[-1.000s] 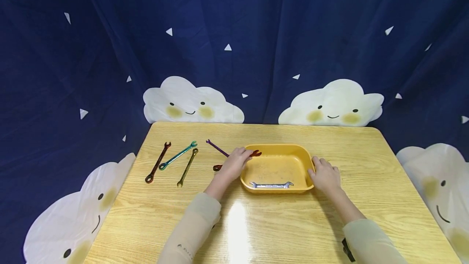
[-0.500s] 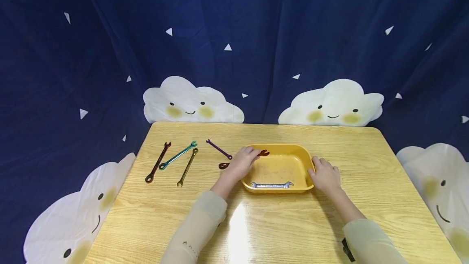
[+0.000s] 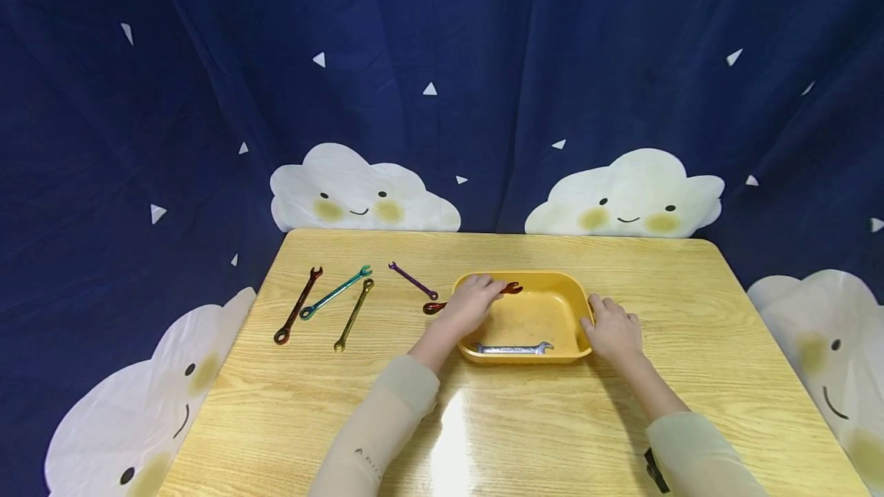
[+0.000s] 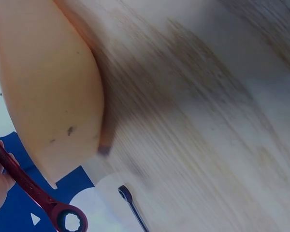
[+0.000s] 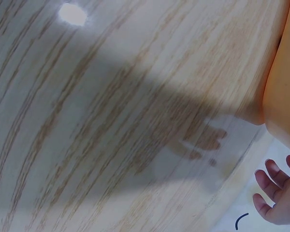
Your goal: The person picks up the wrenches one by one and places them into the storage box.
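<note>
My left hand (image 3: 473,305) holds a red ratcheting combination wrench (image 3: 435,307) over the left rim of a yellow plastic bin (image 3: 580,309). The wrench's open end points into the bin; its ring end sticks out on the left. In the left wrist view, that ring end (image 4: 70,218) shows beside the bin's wall (image 4: 53,96). A silver open-end wrench (image 3: 512,349) lies inside the bin along the front wall. My right hand (image 3: 615,330) grips the bin's right rim, thumb on the rim. In the right wrist view, its fingers (image 5: 268,186) are bent close to the wall.
Left of the bin, a purple wrench (image 3: 413,281), a green-gold wrench (image 3: 354,316), a teal wrench (image 3: 335,293) and a dark red wrench (image 3: 298,305) lie on the wooden table (image 3: 552,428). Behind the table hangs a dark blue curtain (image 3: 483,98) with white clouds.
My left hand has moved right with the red wrench, farther over the bin. The purple wrench's lower end has come into view. The right hand and the bin stay where they were.
</note>
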A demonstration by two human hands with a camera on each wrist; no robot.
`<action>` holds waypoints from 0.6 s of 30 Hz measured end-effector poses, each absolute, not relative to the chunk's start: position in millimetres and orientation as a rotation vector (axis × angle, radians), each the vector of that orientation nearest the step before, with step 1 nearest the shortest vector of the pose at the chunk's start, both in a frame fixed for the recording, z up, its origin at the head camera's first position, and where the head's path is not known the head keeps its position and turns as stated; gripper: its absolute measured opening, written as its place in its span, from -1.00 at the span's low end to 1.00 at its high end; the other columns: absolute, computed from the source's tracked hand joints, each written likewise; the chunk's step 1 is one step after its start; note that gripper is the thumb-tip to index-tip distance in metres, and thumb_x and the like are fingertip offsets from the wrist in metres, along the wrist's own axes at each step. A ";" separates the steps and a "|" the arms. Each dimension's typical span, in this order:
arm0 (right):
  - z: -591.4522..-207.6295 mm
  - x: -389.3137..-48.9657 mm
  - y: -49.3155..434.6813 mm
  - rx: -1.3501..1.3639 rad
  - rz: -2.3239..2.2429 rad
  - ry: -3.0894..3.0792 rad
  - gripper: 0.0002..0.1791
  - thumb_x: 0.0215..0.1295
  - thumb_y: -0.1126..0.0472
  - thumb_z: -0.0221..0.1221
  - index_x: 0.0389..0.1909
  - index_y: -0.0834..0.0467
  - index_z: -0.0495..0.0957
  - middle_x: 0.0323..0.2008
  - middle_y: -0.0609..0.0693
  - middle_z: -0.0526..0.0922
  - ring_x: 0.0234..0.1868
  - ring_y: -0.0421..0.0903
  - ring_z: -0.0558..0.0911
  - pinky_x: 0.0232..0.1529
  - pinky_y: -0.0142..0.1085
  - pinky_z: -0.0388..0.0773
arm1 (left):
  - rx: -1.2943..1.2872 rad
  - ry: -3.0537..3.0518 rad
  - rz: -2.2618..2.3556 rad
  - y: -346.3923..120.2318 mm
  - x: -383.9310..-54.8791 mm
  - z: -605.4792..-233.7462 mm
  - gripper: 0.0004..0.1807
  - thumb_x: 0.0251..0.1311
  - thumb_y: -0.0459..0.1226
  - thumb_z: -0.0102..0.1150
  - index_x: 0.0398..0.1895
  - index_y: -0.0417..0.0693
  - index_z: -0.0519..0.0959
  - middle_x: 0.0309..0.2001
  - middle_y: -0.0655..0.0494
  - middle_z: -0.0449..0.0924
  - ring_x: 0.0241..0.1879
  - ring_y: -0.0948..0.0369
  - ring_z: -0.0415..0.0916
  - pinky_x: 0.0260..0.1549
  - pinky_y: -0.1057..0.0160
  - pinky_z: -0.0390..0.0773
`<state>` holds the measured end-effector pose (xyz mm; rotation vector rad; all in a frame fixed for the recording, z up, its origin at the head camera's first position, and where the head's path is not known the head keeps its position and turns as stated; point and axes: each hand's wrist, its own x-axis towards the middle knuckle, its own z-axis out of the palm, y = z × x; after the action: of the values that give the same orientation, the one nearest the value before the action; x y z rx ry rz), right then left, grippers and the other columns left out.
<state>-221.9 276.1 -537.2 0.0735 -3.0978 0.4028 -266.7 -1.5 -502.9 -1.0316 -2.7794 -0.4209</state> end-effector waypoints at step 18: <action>-539.9 -222.8 278.0 0.094 0.408 -3.085 -0.55 0.31 0.09 -0.08 0.11 0.27 0.26 -0.01 0.32 0.41 -0.02 0.31 0.41 -0.07 0.25 0.22 | -1.115 -2.767 -0.317 24.4 -265.2 -492.9 -0.70 0.36 -0.17 -0.16 0.09 0.09 0.44 -0.07 0.11 0.49 -0.04 0.17 0.42 -0.03 0.30 0.43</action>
<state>-222.8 278.0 -539.9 0.0945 -3.0847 0.4075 -265.2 24.4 -492.9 -1.1153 -2.7670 -0.3175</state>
